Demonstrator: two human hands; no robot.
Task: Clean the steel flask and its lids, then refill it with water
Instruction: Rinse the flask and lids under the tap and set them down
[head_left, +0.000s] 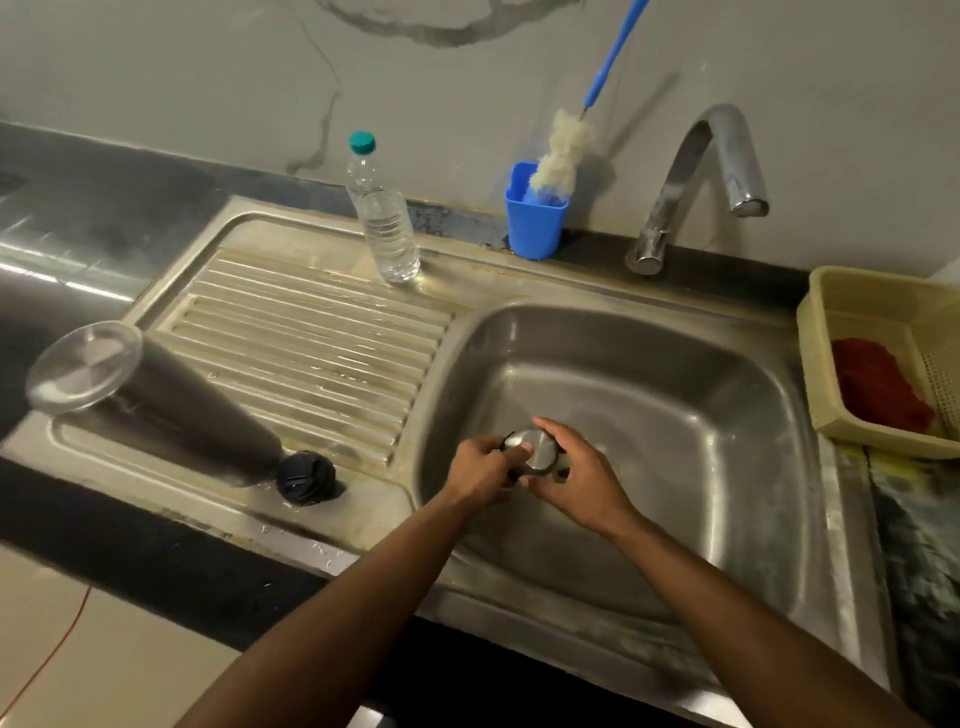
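A dark steel flask stands upside down on the drainboard at the left, base towards the camera. A black inner lid lies beside its mouth. Over the sink basin both hands hold a round steel lid. My left hand grips its left side with the thumb on the top face. My right hand curls round its right side and underside.
A clear water bottle with a teal cap stands at the back of the drainboard. A blue cup holds a bottle brush. The tap is at the back right. A yellow basket with a red cloth sits right of the sink.
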